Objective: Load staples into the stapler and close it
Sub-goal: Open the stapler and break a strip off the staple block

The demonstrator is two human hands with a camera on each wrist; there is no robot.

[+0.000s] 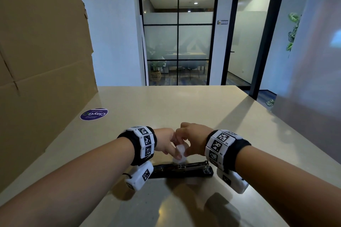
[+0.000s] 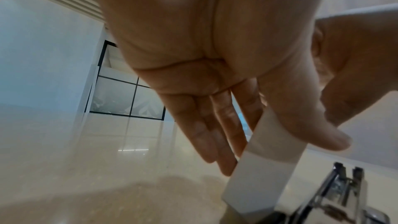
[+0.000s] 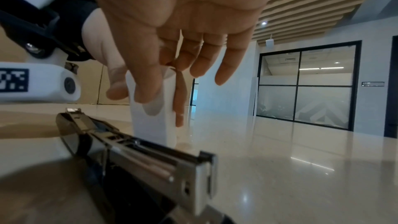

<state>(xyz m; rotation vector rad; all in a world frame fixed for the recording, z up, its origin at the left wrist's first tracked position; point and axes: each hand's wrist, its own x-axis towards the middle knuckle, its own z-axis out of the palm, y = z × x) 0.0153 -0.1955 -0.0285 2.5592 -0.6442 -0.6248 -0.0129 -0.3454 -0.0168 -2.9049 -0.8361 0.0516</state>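
Room: office with glass partitions beyond a beige desk; a cardboard sheet leans at the left.
Stapler: the stapler lies opened flat on the desk, near the person, its metal channel up.
Box: a small white box, probably the staples, stands on end just behind the stapler.
Left hand: the left hand pinches the box, thumb against fingers.
Right hand: the right hand pinches the top of the box with thumb and forefinger; its other fingers hang loose.
Risk: pulling the box open too sharply could scatter staples or break a strip.
Views: right wrist view shows the channel close up; whether it holds staples cannot be told. Head view shows only both hands meeting over the box.
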